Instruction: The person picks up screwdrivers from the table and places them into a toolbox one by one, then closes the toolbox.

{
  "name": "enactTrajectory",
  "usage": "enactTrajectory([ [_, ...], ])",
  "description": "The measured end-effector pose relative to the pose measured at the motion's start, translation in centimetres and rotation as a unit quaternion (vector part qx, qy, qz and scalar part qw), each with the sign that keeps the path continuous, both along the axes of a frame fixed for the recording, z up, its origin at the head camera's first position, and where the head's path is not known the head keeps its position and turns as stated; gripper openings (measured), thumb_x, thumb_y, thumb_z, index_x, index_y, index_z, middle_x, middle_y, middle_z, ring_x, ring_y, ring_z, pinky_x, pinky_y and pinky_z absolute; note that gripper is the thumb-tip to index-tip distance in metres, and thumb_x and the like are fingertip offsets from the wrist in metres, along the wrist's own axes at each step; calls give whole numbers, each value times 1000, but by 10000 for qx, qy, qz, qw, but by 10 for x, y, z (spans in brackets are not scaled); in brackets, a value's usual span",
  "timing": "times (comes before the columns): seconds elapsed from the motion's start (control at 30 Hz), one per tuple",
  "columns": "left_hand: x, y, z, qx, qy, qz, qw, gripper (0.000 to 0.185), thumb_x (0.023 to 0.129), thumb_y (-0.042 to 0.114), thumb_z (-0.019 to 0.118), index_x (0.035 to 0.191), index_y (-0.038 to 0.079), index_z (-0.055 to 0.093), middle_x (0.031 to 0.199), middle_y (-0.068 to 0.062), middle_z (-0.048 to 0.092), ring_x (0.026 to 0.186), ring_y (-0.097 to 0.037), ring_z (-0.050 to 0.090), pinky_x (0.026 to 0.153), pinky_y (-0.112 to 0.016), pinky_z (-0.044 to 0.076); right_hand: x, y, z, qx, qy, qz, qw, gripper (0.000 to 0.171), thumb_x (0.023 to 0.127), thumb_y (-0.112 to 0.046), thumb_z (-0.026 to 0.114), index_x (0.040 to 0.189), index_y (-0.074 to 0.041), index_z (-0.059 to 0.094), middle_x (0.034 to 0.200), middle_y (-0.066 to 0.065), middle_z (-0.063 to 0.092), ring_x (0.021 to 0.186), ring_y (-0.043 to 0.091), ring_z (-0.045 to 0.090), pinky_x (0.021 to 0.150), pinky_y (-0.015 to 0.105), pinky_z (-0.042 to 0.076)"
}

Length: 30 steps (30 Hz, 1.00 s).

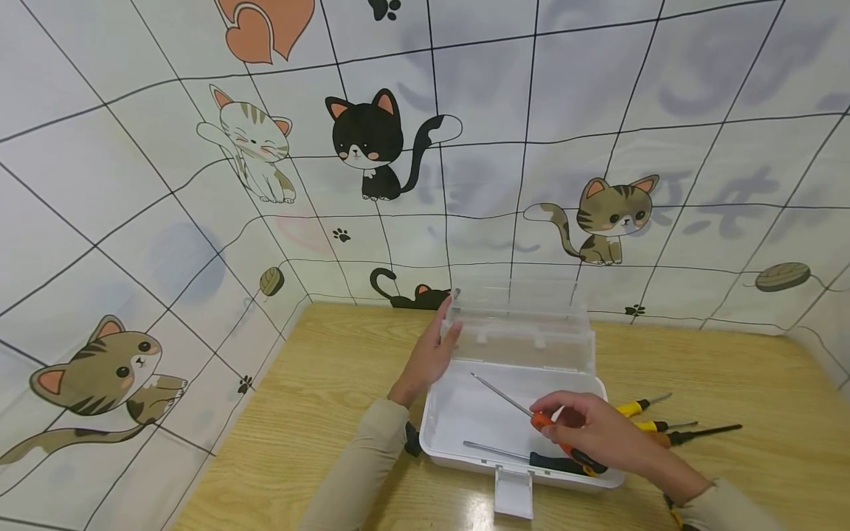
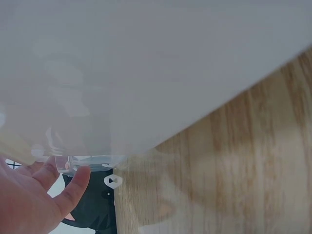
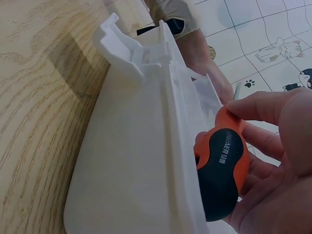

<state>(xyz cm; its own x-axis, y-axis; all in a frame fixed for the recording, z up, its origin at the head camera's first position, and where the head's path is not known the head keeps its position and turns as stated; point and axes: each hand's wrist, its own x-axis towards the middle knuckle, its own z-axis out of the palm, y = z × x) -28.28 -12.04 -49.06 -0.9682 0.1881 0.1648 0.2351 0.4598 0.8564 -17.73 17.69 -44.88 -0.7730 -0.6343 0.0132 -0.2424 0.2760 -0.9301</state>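
On the left of the frame, a white wall covering [image 1: 133, 280] with black grid lines and cartoon cats rises beside the wooden table [image 1: 325, 383]; it also fills the top. My beige left sleeve [image 1: 358, 461] reaches up from the bottom edge, left of centre.

At the centre, my left hand [image 1: 429, 359] grips the left edge of a clear lid [image 1: 524, 346], thumb on the near side, fingers going behind. The lid stands raised along the far side of a white box [image 1: 458, 413], which sits open in the lower middle. A white latch [image 1: 513, 490] hangs down from the box's front wall, at the bottom of the frame.

Just right of centre, an orange-and-black screwdriver [image 1: 539, 420] is over the box's interior, its shaft pointing to the upper left. My right hand [image 1: 600, 429] pinches its handle with a narrow grip, thumb and fingers closed round it; in the right wrist view, white lettering shows on the black part. Below it, a black-handled screwdriver [image 1: 554, 463] lies inside the box along the front wall.

Right of the box, 3 more tools lie on the table: 2 yellow-and-black screwdrivers [image 1: 634, 407] and 1 dark-shafted tool [image 1: 690, 434] nearest me, its tip toward the right.
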Motion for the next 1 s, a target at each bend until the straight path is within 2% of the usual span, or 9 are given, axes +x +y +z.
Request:
enactTrajectory([
  [0.13,0,0,0,23,-7,-6,10000,65,102,57,37,159,38,12,164,1,21,107,-29,69,109,-57,36,1,-3,-2,45,-6,97,9999,28,96,-12,66,120,2,64,95,18,68,72,20,64,61,27,53],
  [0.43,0,1,0,7,4,19,10000,65,103,57,37,159,36,13,164,-1,22,109,-29,68,109,-59,36,2,-8,-7,435,-243,76,9987,28,95,-15,67,120,-3,66,97,13,67,74,12,60,64,26,51],
  [0.57,0,1,0,4,25,4,10000,65,103,56,37,160,33,13,164,-1,22,109,-29,68,109,-59,36,2,-9,-11,532,-219,110,9983,26,95,-17,66,119,-5,67,99,8,66,75,11,60,64,26,51],
  [1.0,-1,0,0,18,27,-44,10000,67,103,58,36,160,34,11,164,-1,21,106,-33,69,108,-59,36,1,-12,-21,605,-54,250,9978,24,94,-16,67,118,-10,68,101,4,66,75,9,59,62,25,51],
])
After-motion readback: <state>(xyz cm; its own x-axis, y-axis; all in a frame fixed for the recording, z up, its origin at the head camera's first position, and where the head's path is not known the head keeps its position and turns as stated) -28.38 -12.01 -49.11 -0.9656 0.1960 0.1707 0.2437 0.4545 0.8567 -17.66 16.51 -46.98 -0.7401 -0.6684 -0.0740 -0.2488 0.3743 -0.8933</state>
